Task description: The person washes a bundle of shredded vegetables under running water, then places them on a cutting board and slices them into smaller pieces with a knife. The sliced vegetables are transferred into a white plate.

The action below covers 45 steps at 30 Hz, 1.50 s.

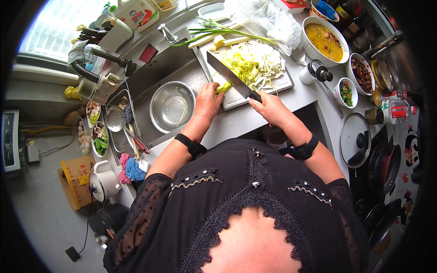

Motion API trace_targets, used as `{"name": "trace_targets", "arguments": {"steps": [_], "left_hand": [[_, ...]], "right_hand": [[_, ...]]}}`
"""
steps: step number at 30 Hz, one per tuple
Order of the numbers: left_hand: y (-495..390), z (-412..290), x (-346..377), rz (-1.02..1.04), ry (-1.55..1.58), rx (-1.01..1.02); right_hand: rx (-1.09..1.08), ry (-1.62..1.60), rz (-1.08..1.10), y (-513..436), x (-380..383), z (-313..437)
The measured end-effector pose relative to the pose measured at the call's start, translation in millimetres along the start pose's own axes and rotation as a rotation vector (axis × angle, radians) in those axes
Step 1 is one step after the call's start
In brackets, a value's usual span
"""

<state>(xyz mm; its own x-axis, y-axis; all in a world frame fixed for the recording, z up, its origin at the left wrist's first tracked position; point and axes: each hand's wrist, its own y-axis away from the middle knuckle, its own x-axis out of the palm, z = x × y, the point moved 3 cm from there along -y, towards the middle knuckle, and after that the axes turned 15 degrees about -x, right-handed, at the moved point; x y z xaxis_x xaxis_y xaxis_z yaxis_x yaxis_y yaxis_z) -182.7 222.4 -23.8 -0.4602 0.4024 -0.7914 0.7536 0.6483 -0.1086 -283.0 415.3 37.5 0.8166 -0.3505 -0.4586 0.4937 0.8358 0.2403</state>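
Observation:
My right hand [271,107] is closed around the black handle of a kitchen knife [227,73]. The broad blade slants up and left across a cutting board [288,83]. With bent fingers, my left hand [208,99] grips a small bunch of yellow-green stalks [223,88] at the board's near left edge. A heap of cut yellow-green and white strips [256,65] covers much of the board beyond the blade. Behind it lie long green onions [218,32] and a piece of what looks like ginger [219,41].
Left of the board, a metal bowl [172,106] with a few loose strands sits in the sink [150,90]. Dishes stand at the right: a bowl of yellow soup [324,41], a bowl of dark food [361,73] and chopped peppers [346,92]. A glass lid [351,140] lies nearer me.

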Motion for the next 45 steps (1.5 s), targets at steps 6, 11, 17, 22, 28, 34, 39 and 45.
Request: {"name": "trace_targets", "arguments": {"steps": [6, 11, 17, 22, 28, 34, 39, 45], "left_hand": [[-2.2, 4.6, 8.3, 0.001, -0.051, -0.001], [-5.5, 6.1, 10.9, -0.006, -0.095, 0.045], [-4.9, -0.3, 10.5, -0.042, -0.123, 0.138], [-17.0, -10.6, 20.0, -0.034, -0.072, 0.12], [-11.8, -10.0, 19.9, -0.026, 0.016, 0.061], [-6.2, 0.6, 9.2, -0.052, -0.039, 0.09], [-7.7, 1.4, 14.1, -0.055, -0.071, 0.077], [-6.4, 0.0, 25.3, -0.135, -0.084, 0.159]], "right_hand": [[-0.06, 0.218, 0.04, -8.8, 15.0, -4.5], [-0.106, 0.355, -0.016, -21.5, 27.2, -4.1], [0.008, 0.076, 0.003, -44.2, 24.3, 0.6], [0.033, -0.019, -0.06, -30.2, 5.1, -7.0], [-0.016, -0.016, -0.13, -15.6, -1.3, -4.8], [-0.021, 0.052, -0.058, -7.0, 2.2, 0.4], [-0.079, 0.183, -0.014, -9.5, 10.2, 3.0], [-0.013, 0.194, 0.002, -25.4, 25.0, -8.7]]}}
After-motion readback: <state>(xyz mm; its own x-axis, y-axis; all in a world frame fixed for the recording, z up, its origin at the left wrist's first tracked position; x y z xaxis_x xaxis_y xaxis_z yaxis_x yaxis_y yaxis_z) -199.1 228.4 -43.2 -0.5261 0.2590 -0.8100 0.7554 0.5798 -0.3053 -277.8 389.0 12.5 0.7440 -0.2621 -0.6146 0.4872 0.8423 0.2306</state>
